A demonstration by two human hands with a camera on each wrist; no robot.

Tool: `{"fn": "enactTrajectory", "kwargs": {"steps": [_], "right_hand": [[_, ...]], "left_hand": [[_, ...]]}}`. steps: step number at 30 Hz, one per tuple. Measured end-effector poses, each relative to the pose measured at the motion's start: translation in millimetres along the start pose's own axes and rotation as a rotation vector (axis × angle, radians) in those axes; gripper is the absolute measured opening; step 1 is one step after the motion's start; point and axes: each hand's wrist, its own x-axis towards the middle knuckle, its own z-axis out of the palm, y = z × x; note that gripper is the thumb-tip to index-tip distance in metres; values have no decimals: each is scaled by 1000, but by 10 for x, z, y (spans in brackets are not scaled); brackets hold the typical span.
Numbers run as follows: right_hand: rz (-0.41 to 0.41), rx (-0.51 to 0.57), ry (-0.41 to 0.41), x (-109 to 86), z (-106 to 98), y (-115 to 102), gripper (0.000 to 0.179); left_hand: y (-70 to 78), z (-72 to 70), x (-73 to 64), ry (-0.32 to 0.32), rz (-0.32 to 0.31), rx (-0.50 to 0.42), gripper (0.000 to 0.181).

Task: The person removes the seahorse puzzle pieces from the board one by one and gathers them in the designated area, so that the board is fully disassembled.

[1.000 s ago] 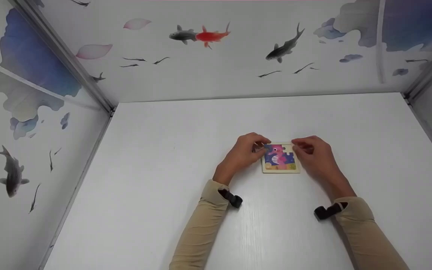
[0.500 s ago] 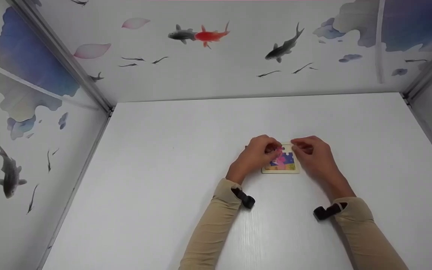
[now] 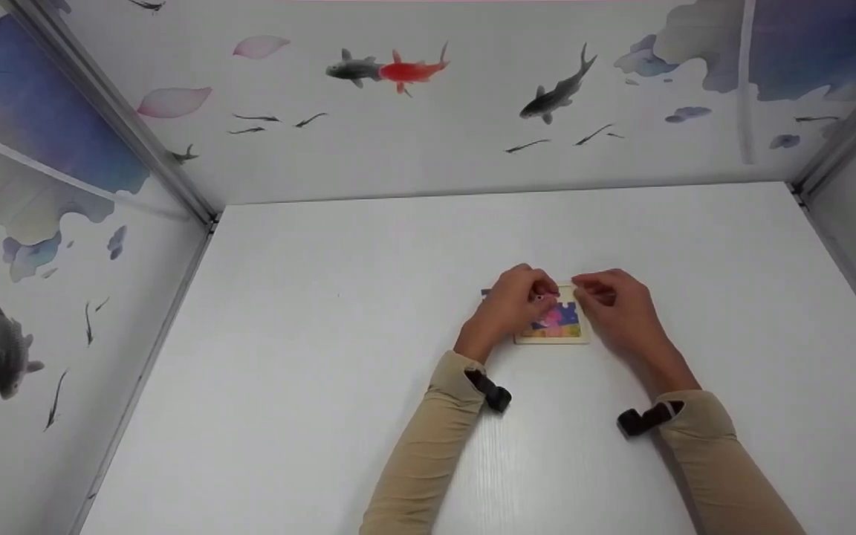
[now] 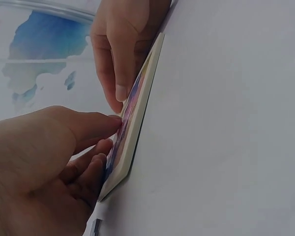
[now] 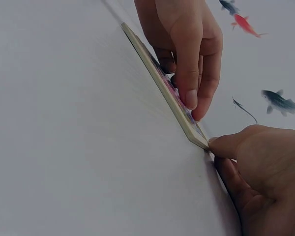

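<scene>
A small square jigsaw puzzle with a pale wooden frame [image 3: 558, 341] lies flat on the white table. Its picture is a pink bird-like figure [image 3: 553, 319] on blue, with bare wood showing at the upper right. My left hand [image 3: 506, 305] reaches over the upper left part, thumb and index finger pinching a pink puzzle piece [image 3: 551, 294] at the board. The hand hides most of that side. At the upper right corner, my right hand [image 3: 621, 308] grips the frame edge between thumb and fingers [image 5: 223, 146].
A dark blue piece [image 3: 485, 293] sticks out on the table just left of my left hand. White walls with painted fish [image 3: 413, 71] stand behind and to the left. Each sleeve cuff bears a black camera [image 3: 498, 400].
My left hand has moved right from the frame's left edge onto the pink picture, uncovering the dark blue piece beside it. My right hand stays at the upper right corner.
</scene>
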Motion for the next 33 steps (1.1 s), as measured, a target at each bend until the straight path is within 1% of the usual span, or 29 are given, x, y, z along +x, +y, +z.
{"fn": "enactTrajectory", "kwargs": {"steps": [5, 9, 14, 21, 27, 33], "right_hand": [[2, 5, -5, 2, 4, -10, 31], [17, 9, -10, -4, 3, -18, 31], [28, 11, -8, 0, 13, -11, 30], [-4, 17, 3, 21, 19, 23, 30], [-3, 15, 2, 22, 18, 25, 30], [16, 7, -5, 10, 6, -2, 30]], "left_hand": [[29, 21, 6, 26, -50, 23, 17], [56, 26, 5, 40, -65, 34, 16], [72, 30, -11, 44, -62, 40, 16], [85, 33, -28, 47, -41, 55, 17], [89, 43, -30, 41, -35, 82, 18], [107, 61, -26, 77, -44, 86, 15]]}}
